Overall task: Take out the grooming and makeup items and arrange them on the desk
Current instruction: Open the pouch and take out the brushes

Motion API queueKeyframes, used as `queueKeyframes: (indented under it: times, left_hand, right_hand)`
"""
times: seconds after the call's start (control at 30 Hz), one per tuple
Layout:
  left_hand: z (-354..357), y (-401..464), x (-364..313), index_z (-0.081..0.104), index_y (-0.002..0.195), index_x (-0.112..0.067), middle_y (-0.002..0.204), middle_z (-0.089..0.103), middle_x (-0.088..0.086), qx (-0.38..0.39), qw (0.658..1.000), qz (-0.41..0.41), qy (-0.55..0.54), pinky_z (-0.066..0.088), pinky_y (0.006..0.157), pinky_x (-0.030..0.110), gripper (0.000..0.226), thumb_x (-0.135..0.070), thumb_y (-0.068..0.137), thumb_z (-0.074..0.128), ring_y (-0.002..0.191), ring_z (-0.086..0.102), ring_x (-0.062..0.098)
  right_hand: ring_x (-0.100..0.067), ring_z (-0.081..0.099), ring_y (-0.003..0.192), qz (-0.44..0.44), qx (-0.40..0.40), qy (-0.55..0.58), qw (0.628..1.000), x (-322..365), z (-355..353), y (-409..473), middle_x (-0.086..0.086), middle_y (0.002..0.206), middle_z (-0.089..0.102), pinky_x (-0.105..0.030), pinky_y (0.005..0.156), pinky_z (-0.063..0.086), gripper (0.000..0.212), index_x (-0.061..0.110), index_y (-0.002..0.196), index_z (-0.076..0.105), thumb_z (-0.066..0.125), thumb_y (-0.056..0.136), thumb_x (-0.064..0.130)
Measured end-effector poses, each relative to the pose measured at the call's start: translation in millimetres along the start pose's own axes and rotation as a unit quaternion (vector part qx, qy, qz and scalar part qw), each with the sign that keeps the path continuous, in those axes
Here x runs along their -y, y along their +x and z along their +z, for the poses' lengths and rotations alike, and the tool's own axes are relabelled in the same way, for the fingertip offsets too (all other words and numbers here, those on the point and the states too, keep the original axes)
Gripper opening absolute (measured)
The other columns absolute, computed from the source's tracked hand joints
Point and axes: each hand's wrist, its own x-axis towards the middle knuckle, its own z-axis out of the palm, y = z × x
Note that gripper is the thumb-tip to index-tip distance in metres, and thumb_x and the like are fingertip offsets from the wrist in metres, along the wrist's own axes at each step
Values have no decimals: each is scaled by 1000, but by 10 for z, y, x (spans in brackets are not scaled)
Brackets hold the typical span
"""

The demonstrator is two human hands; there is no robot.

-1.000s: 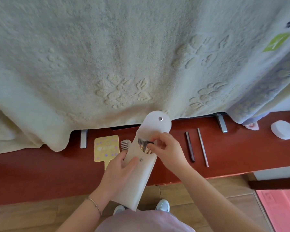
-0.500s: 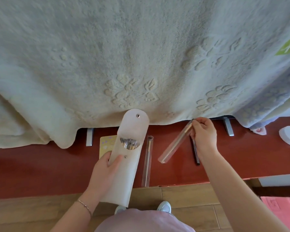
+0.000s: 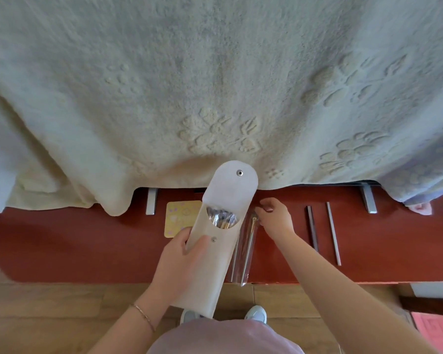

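Note:
My left hand [image 3: 182, 261] grips the middle of a long white pouch [image 3: 228, 190], held upright over the desk's front edge with its snap flap open. Several metal-ferruled brushes [image 3: 221, 220] show in its mouth. Just right of the pouch, two brushes in clear sleeves lie lengthwise on the red-brown desk [image 3: 62, 246]: one [image 3: 234, 261] half hidden by the pouch, the other [image 3: 248, 247] beside it. My right hand [image 3: 275, 218] is at the far end of that second sleeve, its fingertips curled and pinching the sleeve's top.
A yellow patterned card mirror [image 3: 180, 218] lies left of the pouch. A dark stick [image 3: 312, 231] and a silver stick [image 3: 333, 237] lie to the right. A cream blanket [image 3: 215, 98] hangs over the back of the desk, with metal brackets [image 3: 151, 204] under it.
My right hand has brought the clear-sleeved brush from mid-air down onto the desk beside the first one. The left hand keeps the pouch in much the same place.

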Motion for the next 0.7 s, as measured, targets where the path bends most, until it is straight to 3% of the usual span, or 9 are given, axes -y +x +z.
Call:
queueKeyframes:
  times: [0.13,0.23,0.3,0.43,0.53,0.6,0.7]
  left_hand:
    - [91,30,-105,63,92,-27,83,69,-1,32,999,7,-7,57,62,34,17,-40,82,58,71,68,18]
    - [180,73,-182,63,94,-27,85,70,-1,59,998,11,-8,55,59,27,21,-42,80,58,71,69,15]
    - [248,113,-227,62,95,-28,86,70,-1,75,997,17,3,55,58,27,16,-40,85,58,70,69,14]
    - [328,193,-268,62,98,-30,89,70,-2,96,995,20,17,58,69,42,30,-50,77,54,74,69,16]
    - [375,234,-303,59,102,-29,92,69,-1,109,994,20,22,58,68,37,28,-49,84,54,74,69,15]
    - [389,267,-337,60,101,-29,94,69,-2,98,995,15,15,57,71,37,21,-45,89,53,76,69,14]
    - [409,275,-396,64,98,-28,94,70,-2,92,996,9,-1,53,77,40,27,-49,90,49,81,68,16]
  right_hand:
    - [-17,60,72,19,10,131,991,115,-217,-114,-3,88,67,-25,60,43,18,15,103,63,52,89,19]
    - [-21,65,79,-16,61,298,953,255,-380,-294,-6,89,70,-32,70,51,20,11,105,64,53,90,16]
    - [-20,67,88,-59,69,322,942,346,-454,-404,-4,93,71,-34,78,54,22,15,105,63,58,85,22]
    - [-15,67,93,-127,29,270,954,513,-586,-583,0,96,72,-31,82,54,20,25,108,62,63,88,22]
    - [-10,64,86,-226,0,151,962,516,-620,-743,10,90,69,-27,75,51,26,39,92,63,62,88,13]
    - [-12,61,87,-291,3,80,953,458,-562,-828,15,93,66,-29,74,51,34,41,87,64,62,85,7]
    - [-12,56,106,-412,-44,-27,910,309,-447,-831,17,98,63,-21,82,49,25,30,91,68,58,79,11]
